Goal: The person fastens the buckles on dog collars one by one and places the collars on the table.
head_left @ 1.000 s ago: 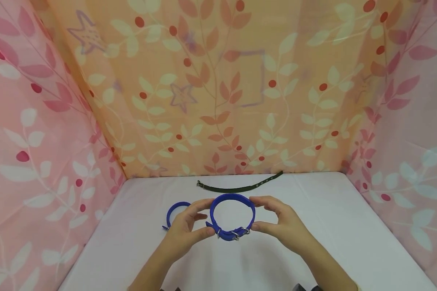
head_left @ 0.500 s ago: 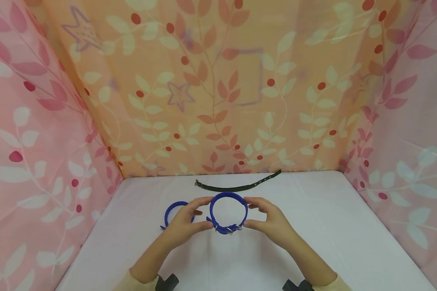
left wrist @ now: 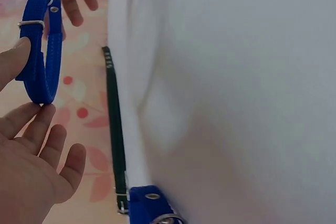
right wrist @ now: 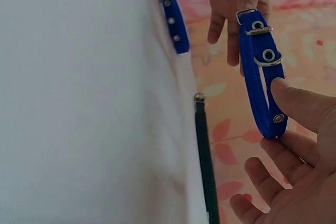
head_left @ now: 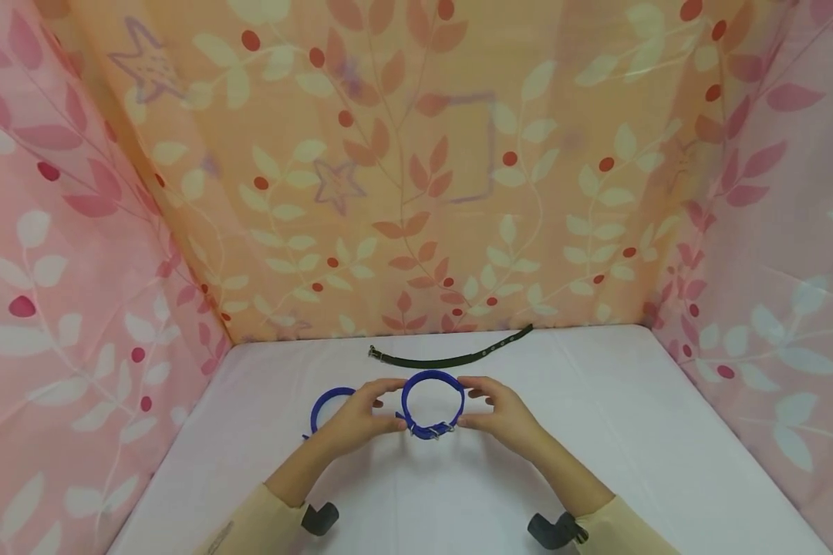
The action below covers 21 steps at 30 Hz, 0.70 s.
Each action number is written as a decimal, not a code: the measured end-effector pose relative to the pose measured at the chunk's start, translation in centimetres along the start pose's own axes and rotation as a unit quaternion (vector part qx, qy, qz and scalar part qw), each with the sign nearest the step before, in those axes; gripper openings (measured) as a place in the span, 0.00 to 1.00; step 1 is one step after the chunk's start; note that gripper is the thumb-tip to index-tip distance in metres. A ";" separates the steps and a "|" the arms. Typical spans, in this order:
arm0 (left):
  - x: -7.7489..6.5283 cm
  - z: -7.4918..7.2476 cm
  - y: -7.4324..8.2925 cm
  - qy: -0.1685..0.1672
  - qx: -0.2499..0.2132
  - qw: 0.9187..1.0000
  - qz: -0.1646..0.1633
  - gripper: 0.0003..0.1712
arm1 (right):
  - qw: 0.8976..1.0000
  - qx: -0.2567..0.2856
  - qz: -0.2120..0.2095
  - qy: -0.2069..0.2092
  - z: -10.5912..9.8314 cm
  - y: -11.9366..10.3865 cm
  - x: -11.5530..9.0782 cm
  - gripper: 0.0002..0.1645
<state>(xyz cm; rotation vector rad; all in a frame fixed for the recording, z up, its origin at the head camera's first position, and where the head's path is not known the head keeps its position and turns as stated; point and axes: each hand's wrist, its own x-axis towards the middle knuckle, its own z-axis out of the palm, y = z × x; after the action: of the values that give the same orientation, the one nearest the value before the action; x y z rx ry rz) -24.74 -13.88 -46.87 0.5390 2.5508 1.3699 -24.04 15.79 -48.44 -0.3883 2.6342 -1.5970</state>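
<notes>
A blue pet collar (head_left: pixel 426 433), buckled into a ring, is held upright above the white table, with its metal buckle and rings at the bottom. My left hand (head_left: pixel 355 422) pinches its left side between thumb and fingertips. On the opposite side, my right hand (head_left: pixel 505 416) pinches it the same way. The right wrist view shows the held collar's eyelets and D-ring (right wrist: pixel 269 62) close up. A second blue collar (head_left: pixel 316 410), also looped, lies on the table behind my left hand, which hides part of it. Farther back, a dark green collar (head_left: pixel 430 363) lies stretched out, unbuckled.
The white tabletop (head_left: pixel 597 432) is bordered by an orange leaf-patterned curtain (head_left: pixel 403 169) at the back. Pink patterned curtains (head_left: pixel 62 308) stand along the left and right sides. A black wrist mount (head_left: pixel 319 519) protrudes from each sleeve.
Both hands have moved the held collar down and away from the head camera, so it appears smaller. More of the sleeves shows. The grip stays the same, and the other collars lie still.
</notes>
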 end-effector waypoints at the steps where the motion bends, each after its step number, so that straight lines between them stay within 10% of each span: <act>1: 0.2 0.0 -0.2 -0.003 -0.001 1.000 -0.001 0.42 | 1.000 0.000 0.003 -0.001 0.1 0.2 0.2 0.39; 21: 3.1 0.8 -3.7 -0.030 0.011 0.999 -0.009 0.41 | 0.999 -0.015 0.022 -0.018 1.4 3.1 2.2 0.41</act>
<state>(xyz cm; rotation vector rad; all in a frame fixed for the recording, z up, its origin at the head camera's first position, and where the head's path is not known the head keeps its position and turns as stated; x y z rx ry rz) -28.11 -13.89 -50.43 0.5499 2.5203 1.3004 -26.60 15.46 -51.61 -0.3553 2.6241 -1.5254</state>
